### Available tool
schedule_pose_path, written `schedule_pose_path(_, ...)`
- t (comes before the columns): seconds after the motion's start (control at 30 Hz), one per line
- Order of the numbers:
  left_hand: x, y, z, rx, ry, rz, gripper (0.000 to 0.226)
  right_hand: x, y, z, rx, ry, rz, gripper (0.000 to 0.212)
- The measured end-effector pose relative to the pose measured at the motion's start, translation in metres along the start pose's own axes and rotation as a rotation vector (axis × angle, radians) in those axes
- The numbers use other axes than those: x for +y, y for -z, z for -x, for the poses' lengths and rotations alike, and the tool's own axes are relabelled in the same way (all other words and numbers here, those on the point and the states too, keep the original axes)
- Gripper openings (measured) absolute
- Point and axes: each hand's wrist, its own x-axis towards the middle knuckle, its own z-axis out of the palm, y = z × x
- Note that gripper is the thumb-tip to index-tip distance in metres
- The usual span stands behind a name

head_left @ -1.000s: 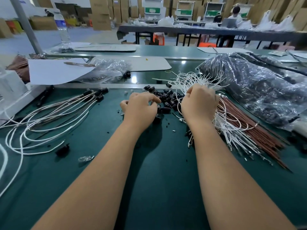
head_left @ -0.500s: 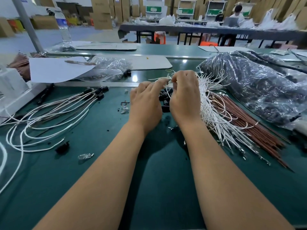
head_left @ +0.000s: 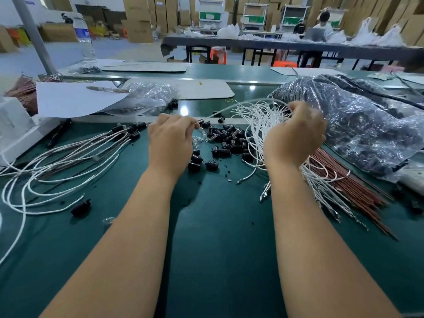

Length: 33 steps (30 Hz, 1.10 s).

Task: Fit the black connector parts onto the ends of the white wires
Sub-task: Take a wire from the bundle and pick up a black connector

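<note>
White wire (head_left: 231,106) is stretched in a shallow arc across the upper middle of the frame, pinched at one end by the left hand (head_left: 171,138) and fed out of the white wire bundle (head_left: 263,125) that is gripped by the right hand (head_left: 296,134) at centre right. The left grip is closed on the wire tip, where a black connector part (head_left: 200,122) appears to sit at the fingertips; whether it is fully seated cannot be told. The right grip is clenched round the bundle. Loose black connectors (head_left: 226,141) are heaped on the green table (head_left: 218,237) between the two hands, and finished wires (head_left: 75,154) with black ends are laid out at the left of the frame. Several risks can be judged from this. Neighbouring strands could be dragged out with the single wire, since the loops are tangled, and the bundle could be scattered. A half-pushed connector could be slipped off once the wire is laid down. The heap could be swept by the trailing wire, so that parts are rolled towards the near table edge. The brown wires (head_left: 344,189) beside the bundle could be snagged as well.
</note>
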Motion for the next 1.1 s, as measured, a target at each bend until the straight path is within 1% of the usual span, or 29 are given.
schedule_pose_path(0.07, 0.003, 0.000, 0.000, -0.012, -0.042, -0.012, 0.019, -0.014, 0.000, 0.009, 0.025, 0.197, 0.003, 0.057)
schedule_pose_path(0.1, 0.005, -0.001, 0.000, -0.025, -0.067, -0.016, 0.019, -0.021, 0.000, 0.012, 0.044, 0.319, 0.000, 0.060)
schedule_pose_path(0.13, 0.008, -0.001, 0.000, -0.035, -0.089, -0.017, 0.018, -0.025, -0.002, 0.017, 0.027, 0.451, -0.007, 0.059)
schedule_pose_path(0.17, 0.012, -0.001, 0.000, -0.038, -0.108, -0.019, 0.017, -0.028, -0.003, 0.025, -0.059, 0.581, -0.022, 0.058)
schedule_pose_path(0.2, 0.014, -0.001, 0.000, -0.034, -0.124, -0.024, 0.016, -0.031, -0.005, 0.033, -0.194, 0.686, -0.032, 0.055)
schedule_pose_path(0.23, 0.017, -0.001, 0.001, -0.027, -0.138, -0.033, 0.015, -0.031, -0.006, 0.040, -0.342, 0.747, -0.031, 0.052)
schedule_pose_path(0.27, 0.018, -0.001, 0.001, -0.024, -0.149, -0.041, 0.016, -0.031, -0.008, 0.044, -0.467, 0.763, -0.015, 0.048)
schedule_pose_path(0.3, 0.017, -0.001, 0.001, -0.029, -0.150, -0.045, 0.017, -0.030, -0.010, 0.046, -0.534, 0.755, 0.019, 0.044)
schedule_pose_path(0.37, 0.013, -0.001, 0.001, -0.046, -0.108, -0.031, 0.019, -0.025, -0.013, 0.044, -0.548, 0.730, 0.079, 0.038)
schedule_pose_path(0.43, 0.009, 0.000, -0.001, -0.056, -0.055, -0.027, 0.020, -0.019, -0.016, 0.039, -0.550, 0.647, 0.049, 0.036)
schedule_pose_path(0.53, 0.005, -0.001, -0.003, -0.100, -0.030, -0.001, 0.018, -0.018, -0.015, 0.037, -0.596, 0.504, 0.000, 0.034)
schedule_pose_path(0.6, 0.006, 0.000, -0.003, -0.120, -0.022, 0.041, 0.017, -0.018, -0.014, 0.036, -0.626, 0.465, -0.004, 0.031)
schedule_pose_path(0.7, 0.006, 0.002, -0.002, -0.091, 0.007, 0.062, 0.015, -0.019, -0.010, 0.035, -0.692, 0.491, -0.082, 0.020)
schedule_pose_path(0.77, 0.004, 0.004, -0.002, -0.072, 0.047, 0.077, 0.016, -0.020, -0.009, 0.035, -0.726, 0.515, -0.105, 0.017)
schedule_pose_path(0.87, 0.003, 0.008, -0.002, -0.065, 0.130, 0.127, 0.023, -0.019, -0.011, 0.034, -0.686, 0.510, -0.037, 0.017)
schedule_pose_path(0.93, 0.005, 0.007, -0.002, -0.085, 0.157, 0.145, 0.023, -0.018, -0.011, 0.033, -0.702, 0.462, -0.012, 0.017)
schedule_pose_path(1.0, 0.006, 0.005, -0.002, -0.110, 0.174, 0.154, 0.020, -0.018, -0.010, 0.032, -0.797, 0.418, 0.019, 0.018)
schedule_pose_path(1.07, 0.005, 0.004, -0.001, -0.137, 0.183, 0.150, 0.015, -0.018, -0.010, 0.033, -0.907, 0.450, 0.144, 0.020)
schedule_pose_path(1.1, 0.004, 0.003, -0.001, -0.155, 0.180, 0.145, 0.013, -0.018, -0.010, 0.034, -0.929, 0.482, 0.205, 0.020)
